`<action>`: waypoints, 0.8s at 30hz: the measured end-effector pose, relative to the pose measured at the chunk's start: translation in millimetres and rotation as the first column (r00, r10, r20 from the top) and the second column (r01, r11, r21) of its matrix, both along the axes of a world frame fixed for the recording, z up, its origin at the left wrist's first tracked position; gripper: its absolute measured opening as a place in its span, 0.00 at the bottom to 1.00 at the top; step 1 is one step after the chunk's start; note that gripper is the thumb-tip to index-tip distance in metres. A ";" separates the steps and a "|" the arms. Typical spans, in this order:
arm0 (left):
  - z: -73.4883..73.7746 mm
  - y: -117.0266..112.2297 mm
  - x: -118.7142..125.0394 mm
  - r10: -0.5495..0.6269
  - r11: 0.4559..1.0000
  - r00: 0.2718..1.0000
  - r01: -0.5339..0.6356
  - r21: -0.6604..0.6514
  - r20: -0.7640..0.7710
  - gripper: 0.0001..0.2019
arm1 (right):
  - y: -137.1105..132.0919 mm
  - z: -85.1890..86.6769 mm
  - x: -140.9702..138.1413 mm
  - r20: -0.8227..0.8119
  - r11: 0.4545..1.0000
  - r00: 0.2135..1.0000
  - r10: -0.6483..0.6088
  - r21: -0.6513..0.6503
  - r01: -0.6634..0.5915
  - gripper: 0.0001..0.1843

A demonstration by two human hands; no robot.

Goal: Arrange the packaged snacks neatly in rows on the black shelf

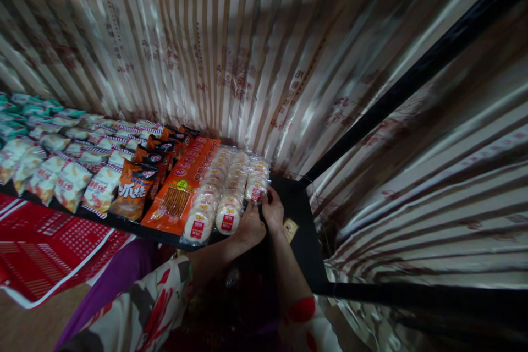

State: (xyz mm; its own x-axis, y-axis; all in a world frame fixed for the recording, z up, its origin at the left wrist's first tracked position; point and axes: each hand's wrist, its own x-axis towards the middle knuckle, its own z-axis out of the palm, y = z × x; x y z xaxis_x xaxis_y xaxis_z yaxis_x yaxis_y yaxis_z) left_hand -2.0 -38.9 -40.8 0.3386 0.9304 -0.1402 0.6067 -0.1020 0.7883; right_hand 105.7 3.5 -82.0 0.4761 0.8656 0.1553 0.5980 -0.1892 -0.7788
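The left hand (250, 226) and right hand (273, 211) are meeting at the near end of the rightmost row of round white packs (258, 177), fingers curling; I cannot tell whether they are pinching it; a small yellow packet (291, 229) is lying right, on the black shelf (305, 253); an orange bag (187, 177) is lying farther left, a striped curtain (231, 66) hanging on the far side

I am in what looks like a shop, at a black flat shelf (307, 239) stocked with snacks. Many alike white printed bags with striped edges (72, 181) fill the left in rows, then glossy orange-and-black packets (134, 187), then clear-wrapped stacks of round white cakes (229, 214) in front of me. A red perforated plastic basket (53, 253), like a shopper's, sits near left.
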 end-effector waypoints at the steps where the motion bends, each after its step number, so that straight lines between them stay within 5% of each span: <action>1: -0.3 -0.1 0.0 0.006 1.000 1.000 -0.006 0.000 0.004 0.29 | 0.6 0.4 -1.1 -0.011 1.000 1.000 0.004 0.000 -0.004 0.27; 18: 1.1 -2.3 -1.1 0.037 0.998 0.999 -0.035 -0.043 0.033 0.32 | 1.3 3.7 -8.1 0.012 0.994 1.000 -0.006 -0.111 0.007 0.28; 24: -4.6 -14.2 -0.7 0.051 0.999 0.995 -0.050 -0.012 0.087 0.30 | -8.0 0.0 -11.2 -0.025 0.998 0.998 -0.053 -0.032 0.052 0.29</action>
